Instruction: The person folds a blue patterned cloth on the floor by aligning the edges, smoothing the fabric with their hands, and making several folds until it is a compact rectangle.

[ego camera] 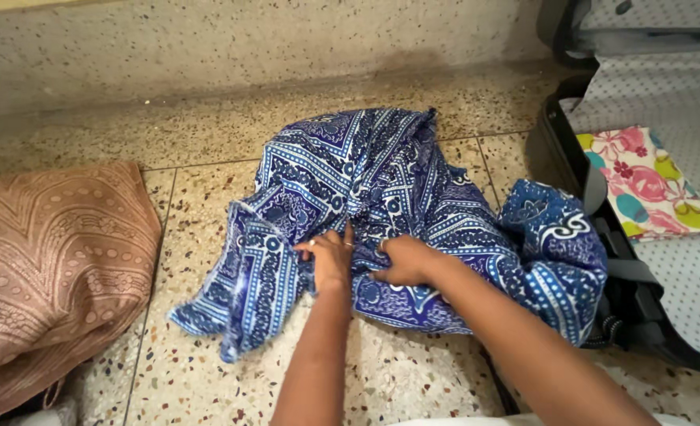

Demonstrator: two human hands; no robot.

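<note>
A crumpled blue and white patterned cloth (pixel 381 181) lies on the speckled tile floor, its right end bunched up against an open suitcase. My left hand (pixel 330 256) rests on the cloth near its middle, fingers pinching a fold. My right hand (pixel 403 260) presses flat on the cloth just beside it, fingers spread over the fabric. Both forearms reach in from the bottom of the view.
An open suitcase (pixel 673 300) with dotted grey lining lies at the right, holding a folded floral cloth (pixel 645 185) in pink, green and white. A brown patterned cushion or bag (pixel 50 252) sits at the left. A speckled wall base (pixel 247 47) runs along the back.
</note>
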